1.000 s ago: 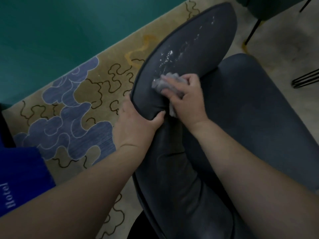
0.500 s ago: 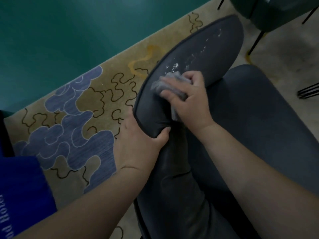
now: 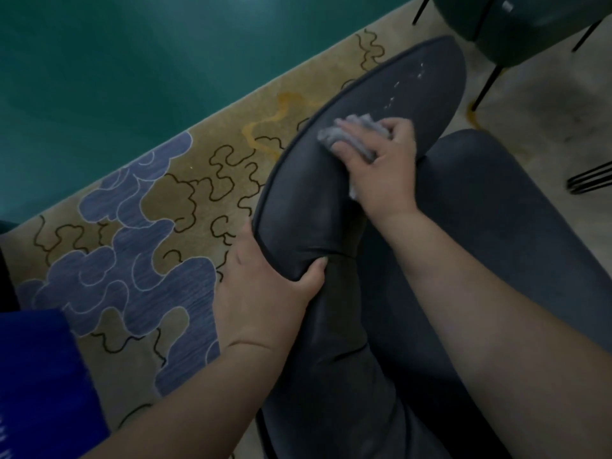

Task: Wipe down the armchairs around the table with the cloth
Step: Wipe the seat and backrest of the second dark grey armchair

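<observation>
A teal surface (image 3: pixel 116 77) fills the view from 9 to 12 o'clock; below it a tan carpet (image 3: pixel 198 180) with blue cloud shapes and dark squiggles runs diagonally from 8 toward 1 o'clock; the dark blue-grey armchair (image 3: pixel 496 210) takes up the centre and the 3 to 6 o'clock side, its curved armrest (image 3: pixel 318 193) reaching up toward 1 o'clock with white specks (image 3: pixel 397 91) near its far end; a second dark chair (image 3: pixel 516 24) on thin black legs stands at 1 o'clock, well apart; a blue sleeve (image 3: pixel 36 385) sits at 8 o'clock; the left hand (image 3: pixel 265 293) grips the near end of the armrest just below centre, thumb curled over the top, fingers hidden behind the edge; the right hand (image 3: pixel 381 157), at 1 o'clock from centre, presses the grey cloth (image 3: pixel 347 134) onto the armrest, fingers curled over the bunched fabric, which shows at the fingertips and below the palm, just short of the specks.
</observation>
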A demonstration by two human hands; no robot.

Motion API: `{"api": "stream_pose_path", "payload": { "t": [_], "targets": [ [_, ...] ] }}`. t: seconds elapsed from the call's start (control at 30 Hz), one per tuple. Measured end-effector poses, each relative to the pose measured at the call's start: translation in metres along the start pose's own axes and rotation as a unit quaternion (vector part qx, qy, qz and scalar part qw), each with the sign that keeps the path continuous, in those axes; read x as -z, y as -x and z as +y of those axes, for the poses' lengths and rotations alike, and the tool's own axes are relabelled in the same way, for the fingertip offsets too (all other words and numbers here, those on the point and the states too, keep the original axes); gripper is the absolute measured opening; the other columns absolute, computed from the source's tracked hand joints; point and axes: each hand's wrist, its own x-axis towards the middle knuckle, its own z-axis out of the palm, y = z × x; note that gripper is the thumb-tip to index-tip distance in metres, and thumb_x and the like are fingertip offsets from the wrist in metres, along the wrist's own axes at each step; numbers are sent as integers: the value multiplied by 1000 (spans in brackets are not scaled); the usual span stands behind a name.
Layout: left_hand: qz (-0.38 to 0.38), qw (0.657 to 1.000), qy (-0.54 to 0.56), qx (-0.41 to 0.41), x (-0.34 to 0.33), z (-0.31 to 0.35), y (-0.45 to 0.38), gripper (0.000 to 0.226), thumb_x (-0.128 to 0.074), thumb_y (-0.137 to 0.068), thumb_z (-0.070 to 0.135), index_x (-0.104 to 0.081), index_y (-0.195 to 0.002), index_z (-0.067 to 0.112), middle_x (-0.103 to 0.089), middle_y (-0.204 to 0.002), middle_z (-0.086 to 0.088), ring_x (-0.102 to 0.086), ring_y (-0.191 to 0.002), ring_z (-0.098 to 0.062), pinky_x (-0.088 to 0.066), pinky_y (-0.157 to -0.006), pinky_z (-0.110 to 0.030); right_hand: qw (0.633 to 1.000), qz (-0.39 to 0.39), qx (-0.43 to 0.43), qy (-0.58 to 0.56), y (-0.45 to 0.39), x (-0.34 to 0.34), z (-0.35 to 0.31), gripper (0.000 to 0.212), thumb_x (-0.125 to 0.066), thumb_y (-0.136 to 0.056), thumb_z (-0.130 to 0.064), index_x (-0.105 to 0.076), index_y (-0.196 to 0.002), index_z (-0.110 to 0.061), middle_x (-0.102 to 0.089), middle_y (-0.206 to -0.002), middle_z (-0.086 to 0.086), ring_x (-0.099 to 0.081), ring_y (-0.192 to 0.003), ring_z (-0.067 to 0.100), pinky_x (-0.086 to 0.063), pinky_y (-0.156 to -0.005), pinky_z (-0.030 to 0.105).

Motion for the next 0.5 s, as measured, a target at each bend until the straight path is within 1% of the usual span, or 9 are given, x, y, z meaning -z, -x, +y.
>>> {"api": "stream_pose_path", "payload": {
  "t": [0.03,0.1,0.13,0.2,0.27,0.33,0.4,0.47,0.5],
  "targets": [
    [-1,1000,-1,0,0,0,0,102,-72,-65,66,-25,-148,29,-45,-144,5,-49,-127,-21,-45,-97,-42,1000,18,-25,-7,-6,2,2,40,-75,-79,-30,-67,-114,-12,-34,-101,-13,-45,-96,-8,-33,-89,1],
    [-3,1000,-3,-2,0,-1,0,103,-71,-65,66,-25,-148,28,-45,-144,5,-48,-128,-19,-45,-98,-42,1000,-6,6,7,-4,1,-6,40,-74,-80,-30,-68,-114,-11,-34,-102,-11,-43,-96,-10,-31,-90,1],
    [-4,1000,-4,-2,0,-2,-1,103,-71,-64,66,-25,-148,28,-45,-144,5,-48,-128,-19,-46,-97,-43,998,-39,55,12,2,-3,-13,40,-74,-79,-32,-68,-114,-13,-35,-104,-9,-43,-98,-6,-34,-92,5],
    [-5,1000,-5,4,-1,-2,-2,103,-71,-63,67,-25,-148,28,-46,-142,4,-49,-126,-20,-47,-96,-45,984,-93,149,31,15,-11,-21,32,-74,-79,-33,-70,-109,-24,-37,-107,-4,-44,-105,14,-42,-96,23],
    [-9,1000,-13,8,-1,0,-1,105,-70,-64,68,-22,-149,27,-45,-143,3,-49,-127,-20,-47,-95,-42,987,-72,138,43,8,-12,-16,27,-75,-79,-33,-66,-104,-36,-37,-108,-3,-46,-107,26,-44,-97,35],
    [-13,1000,-23,12,-1,1,-1,106,-69,-67,68,-19,-151,27,-41,-146,2,-47,-129,-21,-44,-94,-39,997,-17,63,47,-10,-8,-9,25,-75,-79,-36,-68,-103,-31,-38,-109,-3,-46,-110,22,-43,-101,35],
    [-17,999,-27,12,-1,2,0,105,-69,-68,67,-18,-151,27,-40,-147,2,-48,-129,-22,-44,-93,-38,997,-3,42,67,-14,-8,-10,31,-76,-78,-34,-67,-105,-21,-40,-109,-2,-48,-109,17,-43,-100,30],
    [-20,999,-22,11,-1,1,-1,105,-69,-67,67,-18,-150,27,-39,-147,2,-48,-128,-22,-44,-93,-39,989,-48,126,68,2,-11,-23,31,-77,-77,-31,-59,-101,-23,-44,-109,2,-49,-104,16,-45,-93,25],
    [-21,1000,-19,10,-1,0,-1,105,-68,-67,67,-18,-150,27,-39,-147,2,-47,-129,-21,-44,-94,-39,977,-78,182,74,15,-14,-27,30,-75,-77,-33,-62,-102,-24,-46,-108,5,-49,-102,19,-44,-89,25]
  ]
}}
